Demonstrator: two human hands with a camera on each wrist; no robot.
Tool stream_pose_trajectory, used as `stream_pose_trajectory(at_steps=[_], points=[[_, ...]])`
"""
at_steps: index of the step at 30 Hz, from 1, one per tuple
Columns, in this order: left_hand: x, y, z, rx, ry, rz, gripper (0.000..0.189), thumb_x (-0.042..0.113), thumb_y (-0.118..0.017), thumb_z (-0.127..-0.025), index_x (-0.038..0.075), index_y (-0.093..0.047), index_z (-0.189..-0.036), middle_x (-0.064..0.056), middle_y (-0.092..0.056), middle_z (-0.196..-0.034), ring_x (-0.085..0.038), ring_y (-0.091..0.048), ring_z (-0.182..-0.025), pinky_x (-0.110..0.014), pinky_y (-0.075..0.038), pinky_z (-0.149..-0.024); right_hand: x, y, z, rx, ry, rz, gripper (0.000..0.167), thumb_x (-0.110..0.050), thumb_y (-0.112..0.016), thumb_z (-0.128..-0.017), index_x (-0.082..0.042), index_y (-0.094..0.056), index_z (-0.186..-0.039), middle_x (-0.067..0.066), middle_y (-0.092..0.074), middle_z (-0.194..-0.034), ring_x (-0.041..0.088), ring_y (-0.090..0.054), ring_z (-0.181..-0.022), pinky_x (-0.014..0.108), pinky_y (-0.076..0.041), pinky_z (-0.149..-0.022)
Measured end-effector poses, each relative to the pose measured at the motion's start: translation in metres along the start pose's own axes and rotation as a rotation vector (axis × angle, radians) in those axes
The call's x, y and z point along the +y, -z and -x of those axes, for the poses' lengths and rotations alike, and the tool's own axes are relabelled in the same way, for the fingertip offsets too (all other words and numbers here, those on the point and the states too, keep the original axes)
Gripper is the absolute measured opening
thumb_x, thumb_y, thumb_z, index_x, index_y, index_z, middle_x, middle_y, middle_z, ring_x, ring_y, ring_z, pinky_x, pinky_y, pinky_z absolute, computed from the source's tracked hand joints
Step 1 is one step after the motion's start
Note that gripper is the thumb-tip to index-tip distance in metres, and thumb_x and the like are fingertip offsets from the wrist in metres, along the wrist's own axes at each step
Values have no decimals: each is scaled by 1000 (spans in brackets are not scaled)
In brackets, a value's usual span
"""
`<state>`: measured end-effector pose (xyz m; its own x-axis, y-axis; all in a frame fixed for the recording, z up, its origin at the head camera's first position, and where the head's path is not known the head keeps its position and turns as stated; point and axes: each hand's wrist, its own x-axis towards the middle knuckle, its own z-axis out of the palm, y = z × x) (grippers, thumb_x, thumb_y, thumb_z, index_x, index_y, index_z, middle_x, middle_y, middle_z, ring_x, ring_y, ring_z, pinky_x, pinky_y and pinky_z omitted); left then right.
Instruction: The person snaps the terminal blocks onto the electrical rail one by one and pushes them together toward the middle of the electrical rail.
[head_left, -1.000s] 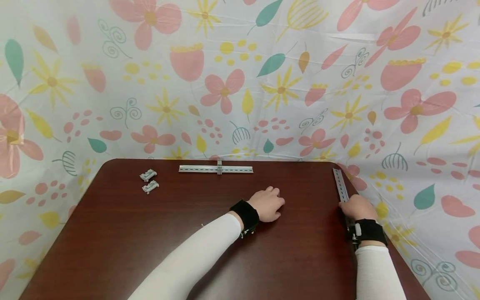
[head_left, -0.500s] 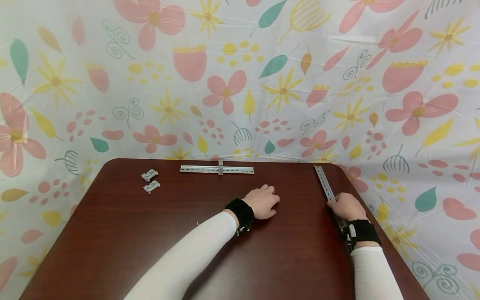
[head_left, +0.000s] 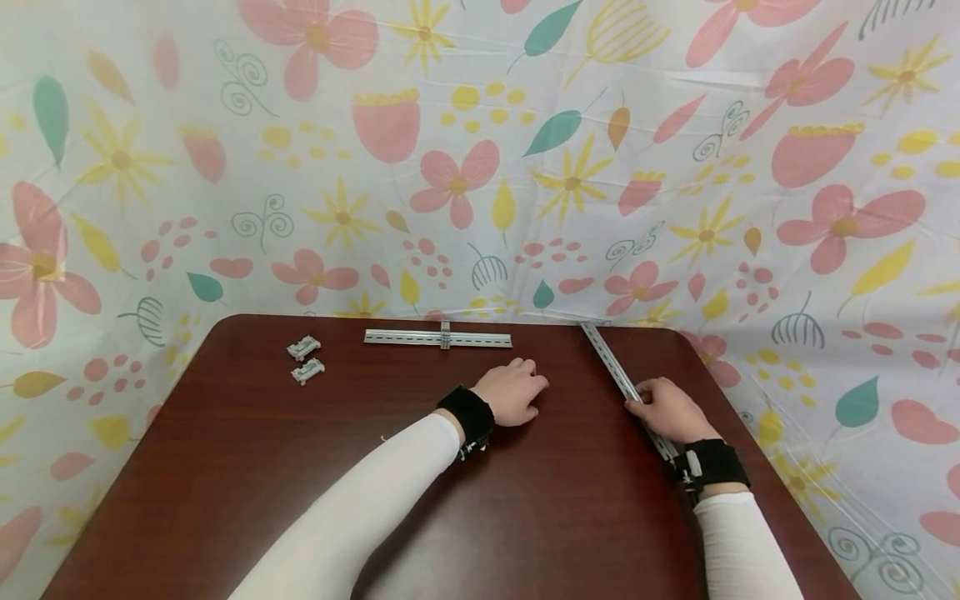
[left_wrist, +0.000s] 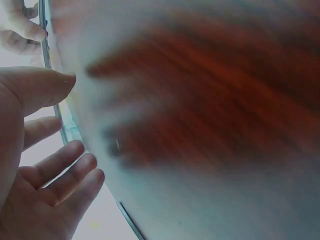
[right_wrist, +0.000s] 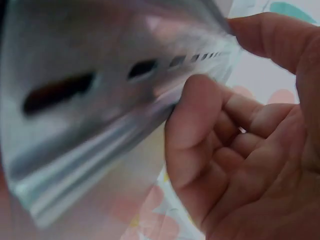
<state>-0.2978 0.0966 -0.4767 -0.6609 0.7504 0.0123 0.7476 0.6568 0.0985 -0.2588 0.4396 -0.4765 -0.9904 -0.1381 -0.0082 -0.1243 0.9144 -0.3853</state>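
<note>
Right wrist view (unlike left) shows slots (right_wrist: 142,69) along the held rail (right_wrist: 112,97).

The rails (head_left: 618,373) appear to be of smooth, shiny metal. The table (head_left: 570,508) looks like polished wood, rather glossy. The sleeves (head_left: 367,508) are matt cloth; the clips (head_left: 308,371) resemble plastic.

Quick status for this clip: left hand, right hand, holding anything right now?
Left hand: open, fingers relaxed, holding nothing.
Right hand: closed, holding a slotted metal rail between thumb and fingers.
</note>
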Motion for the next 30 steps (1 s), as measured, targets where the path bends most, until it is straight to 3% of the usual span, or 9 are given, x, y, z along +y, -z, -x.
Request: stream_pose_trajectory(at_steps=[9, 20, 25, 30], points=[[-15, 3, 4, 93, 16, 48, 65, 35, -74, -109, 13, -52, -166, -11, -51, -153, -24, -50, -135, -30, -52, -101, -24, -8, -2, 30, 103, -28, 33, -22, -81, -103, 2, -73, -125, 11, -65, -108, 20, -59, -87, 40, -51, -76], [-29, 9, 16, 251, -40, -10, 74, 38, -84, -102, 11, -54, -164, -15, -43, -168, -31, -37, -157, -40, -38, -126, -64, -21, -3, 38, 228, -19, 27, -22, -83, -103, -7, -75, -124, 2, -63, -107, 16, -60, -91, 38, -52, -79], [-30, 15, 30, 223, -50, -96, 75, 41, -82, -103, 13, -52, -166, -14, -37, -175, -32, -30, -164, -44, -24, -134, -84, -30, -4, 9, 273, -14, 26, -22, -83, -103, -9, -74, -124, -1, -62, -106, 11, -58, -87, 33, -52, -76], [-37, 20, 51, 156, -11, -116, 75, 41, -80, -105, 15, -49, -168, -13, -30, -180, -32, -23, -167, -47, -15, -136, -107, -40, -8, -18, 338, 17, 29, -22, -84, -101, -9, -74, -125, -3, -62, -106, 9, -57, -85, 33, -52, -74]])
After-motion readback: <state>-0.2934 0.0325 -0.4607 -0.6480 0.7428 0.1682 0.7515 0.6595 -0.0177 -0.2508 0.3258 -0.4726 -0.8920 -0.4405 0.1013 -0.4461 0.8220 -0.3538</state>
